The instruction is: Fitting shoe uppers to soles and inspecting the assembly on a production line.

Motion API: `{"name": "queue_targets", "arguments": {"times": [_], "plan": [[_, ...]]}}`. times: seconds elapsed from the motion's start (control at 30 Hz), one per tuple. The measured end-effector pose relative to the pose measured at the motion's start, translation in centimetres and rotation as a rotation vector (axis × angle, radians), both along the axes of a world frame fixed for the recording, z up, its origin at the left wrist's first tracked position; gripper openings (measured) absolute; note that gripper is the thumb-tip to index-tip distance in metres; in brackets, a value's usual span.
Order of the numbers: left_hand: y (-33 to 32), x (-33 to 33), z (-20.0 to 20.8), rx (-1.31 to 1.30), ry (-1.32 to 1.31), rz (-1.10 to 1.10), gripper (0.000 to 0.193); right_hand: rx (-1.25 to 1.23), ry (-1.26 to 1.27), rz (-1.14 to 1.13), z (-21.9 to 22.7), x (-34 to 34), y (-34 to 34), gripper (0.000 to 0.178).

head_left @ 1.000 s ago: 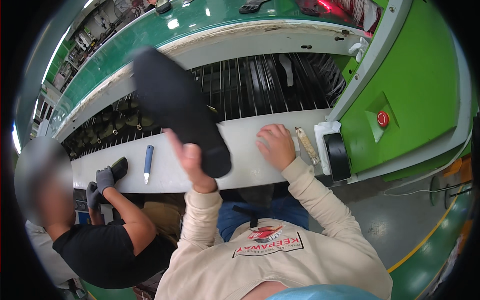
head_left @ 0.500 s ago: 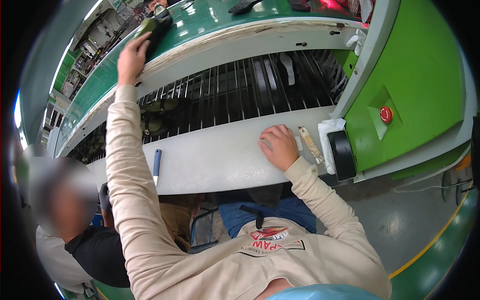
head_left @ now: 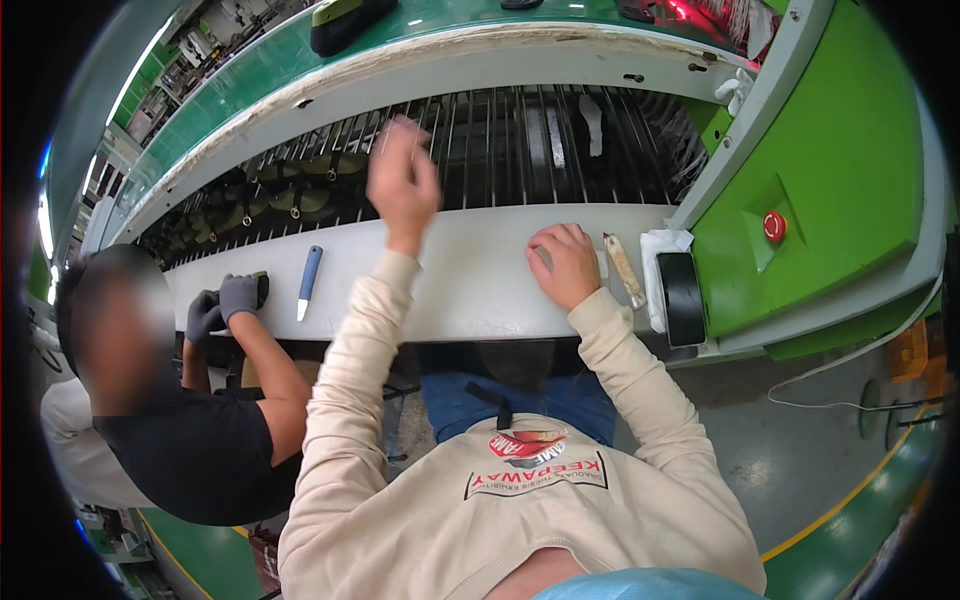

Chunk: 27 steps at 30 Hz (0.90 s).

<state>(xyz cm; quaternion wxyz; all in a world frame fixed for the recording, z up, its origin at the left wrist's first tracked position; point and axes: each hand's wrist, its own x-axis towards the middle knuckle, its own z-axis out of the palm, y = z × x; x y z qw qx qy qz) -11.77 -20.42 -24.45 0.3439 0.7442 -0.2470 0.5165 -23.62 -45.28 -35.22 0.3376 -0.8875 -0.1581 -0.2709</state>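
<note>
My left hand [head_left: 403,185], smeared by motion, is raised over the near part of the metal-rod rack [head_left: 470,160]. Its thumb stands apart from the fingers and nothing shows in it. Beyond it, a dark shoe with an olive-green part [head_left: 352,24] lies on the green conveyor belt [head_left: 450,20]. My right hand [head_left: 566,266] rests on the white ledge [head_left: 470,290], fingers loosely bent and thumb apart; its palm side is hidden. Just right of it lies a slim tool with a worn, wrapped handle [head_left: 625,272].
Olive sandal uppers with buckles [head_left: 300,190] lie along the rack's left. A blue-handled tool [head_left: 311,272] is on the ledge. A phone [head_left: 683,298] lies on white cloth at right, near a red button [head_left: 774,227]. A co-worker's gloved hands [head_left: 225,302] hold something dark at left.
My left hand has let go of the shoe on the belt and come back toward me and right, over the rack. My right hand stays on the ledge. The co-worker's gloved hands have come into view.
</note>
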Motion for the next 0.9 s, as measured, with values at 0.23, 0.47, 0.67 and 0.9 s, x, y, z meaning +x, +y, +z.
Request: {"name": "queue_targets", "arguments": {"times": [0.23, 0.47, 0.67, 0.9], "plan": [[-2.5, -3.7, -11.6, 0.489, 0.522, -0.045, 0.048, -0.091, -0.063, -0.012, -0.5, -0.5, -0.4, 0.009], [-1.7, -3.2, -12.0, 0.483, 0.504, 0.001, 0.043, -0.082, -0.326, -0.025, 1.7, -8.4, 1.0, 0.02], [-2.3, -3.5, -11.9, 0.503, 0.498, 0.035, 0.045, 0.19, -0.08, -0.23, -6.4, -20.0, -3.1, 0.022], [-7.3, -2.0, -12.1, 0.492, 0.404, -0.144, 0.044, 0.622, 1.269, -0.472, -30.1, -37.3, -14.2, 0.044]]}}
